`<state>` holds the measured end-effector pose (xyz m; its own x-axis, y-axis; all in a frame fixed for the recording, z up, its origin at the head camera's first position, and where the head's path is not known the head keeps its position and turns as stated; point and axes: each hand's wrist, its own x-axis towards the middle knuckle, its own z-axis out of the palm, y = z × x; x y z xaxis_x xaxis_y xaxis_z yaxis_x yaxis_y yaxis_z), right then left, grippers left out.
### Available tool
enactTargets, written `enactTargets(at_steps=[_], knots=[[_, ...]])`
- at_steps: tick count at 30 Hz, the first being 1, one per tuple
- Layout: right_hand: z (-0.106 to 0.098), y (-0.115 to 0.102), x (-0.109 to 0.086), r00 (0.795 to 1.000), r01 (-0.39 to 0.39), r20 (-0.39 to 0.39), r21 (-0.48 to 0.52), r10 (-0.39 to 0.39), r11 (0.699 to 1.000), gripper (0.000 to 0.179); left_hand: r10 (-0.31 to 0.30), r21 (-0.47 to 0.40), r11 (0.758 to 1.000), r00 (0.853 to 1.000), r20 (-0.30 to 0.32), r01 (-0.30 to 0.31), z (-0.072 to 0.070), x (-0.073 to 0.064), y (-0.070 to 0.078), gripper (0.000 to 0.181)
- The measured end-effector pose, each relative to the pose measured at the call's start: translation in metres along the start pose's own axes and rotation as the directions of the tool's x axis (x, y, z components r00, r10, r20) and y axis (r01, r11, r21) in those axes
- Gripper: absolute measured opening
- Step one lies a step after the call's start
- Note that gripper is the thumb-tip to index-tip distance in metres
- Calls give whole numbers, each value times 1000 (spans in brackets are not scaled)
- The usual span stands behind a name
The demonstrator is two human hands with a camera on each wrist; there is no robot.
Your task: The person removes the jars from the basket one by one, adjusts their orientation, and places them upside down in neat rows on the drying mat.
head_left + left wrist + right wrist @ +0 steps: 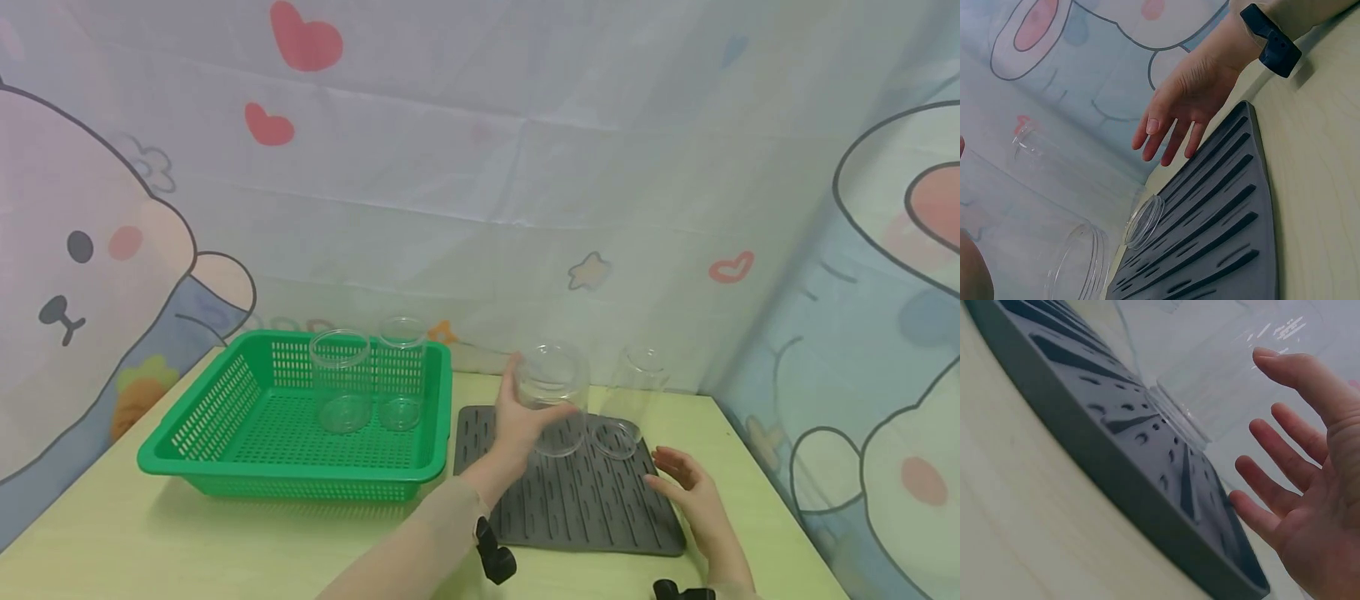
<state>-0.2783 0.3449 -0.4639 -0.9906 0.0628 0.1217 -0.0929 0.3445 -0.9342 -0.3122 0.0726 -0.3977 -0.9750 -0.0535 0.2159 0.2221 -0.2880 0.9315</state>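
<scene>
My left hand (pixel 521 421) grips a wide clear jar (pixel 566 379) by its side, fingers behind it and thumb across the front. The jar stands over the back part of a dark grey ribbed mat (pixel 570 508); its ringed lower end (pixel 1079 265) shows close over the mat in the left wrist view. Just to its right, a taller, narrower clear jar (pixel 633 392) is on the mat, its ringed end (pixel 1179 419) down. My right hand (pixel 693 492) hovers by the mat's right edge, fingers spread and slightly bent, holding nothing, apart from the narrow jar.
A green plastic basket (pixel 300 479) stands left of the mat on the pale wooden table (pixel 247 546). Inside it are a wide clear jar (pixel 341 375) and a narrower one (pixel 402 367), both upright. A printed cloth (pixel 480 167) hangs behind the table and along its sides.
</scene>
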Motion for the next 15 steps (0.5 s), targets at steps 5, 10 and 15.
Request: enactTargets(at_steps=[5, 10, 15], knots=[[1, 7, 0, 999, -48, -4, -11, 48, 999, 62, -23, 40, 999, 1000, 13, 22, 3, 3, -5, 108], [0, 8, -1, 998, -62, -16, 1, 62, 998, 63, -34, 82, 996, 999, 1, 33, 7, 6, -9, 109], [-2, 12, 0, 997, -66, -26, 27, 67, 997, 63, -36, 96, 995, 999, 1, 36, 13, 11, -13, 108]])
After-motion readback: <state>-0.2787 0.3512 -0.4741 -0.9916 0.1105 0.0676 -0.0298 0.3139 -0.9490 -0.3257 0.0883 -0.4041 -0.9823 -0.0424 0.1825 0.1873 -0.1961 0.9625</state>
